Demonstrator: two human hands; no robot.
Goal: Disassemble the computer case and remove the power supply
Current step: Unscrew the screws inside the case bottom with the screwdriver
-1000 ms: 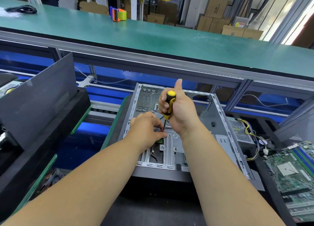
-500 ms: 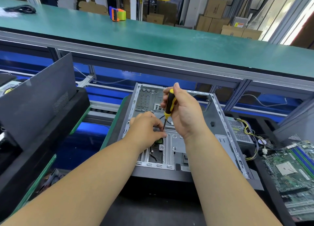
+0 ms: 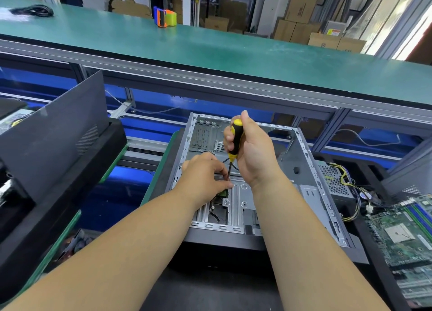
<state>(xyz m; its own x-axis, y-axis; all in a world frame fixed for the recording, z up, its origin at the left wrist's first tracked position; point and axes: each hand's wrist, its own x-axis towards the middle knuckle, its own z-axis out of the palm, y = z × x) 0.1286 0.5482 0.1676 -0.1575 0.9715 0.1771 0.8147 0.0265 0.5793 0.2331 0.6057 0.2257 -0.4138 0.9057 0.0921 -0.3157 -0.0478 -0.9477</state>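
Note:
An open grey computer case lies on its side in front of me, its inside bare metal. My right hand grips a yellow-and-black screwdriver held upright, its shaft reaching down to the case floor. My left hand rests inside the case, fingertips pinching the shaft near its tip, beside a small green board. The tip itself is hidden by my fingers. A power supply with yellow and black cables sits outside the case on the right.
A green motherboard lies at the right edge. A dark side panel leans on a black unit at left. A green bench top runs across the back, carrying an orange-and-green tape dispenser and a black cable.
My right hand has re-gripped the screwdriver handle, fingers shifting round it as it turns. My left hand stays at the shaft. The case has not moved.

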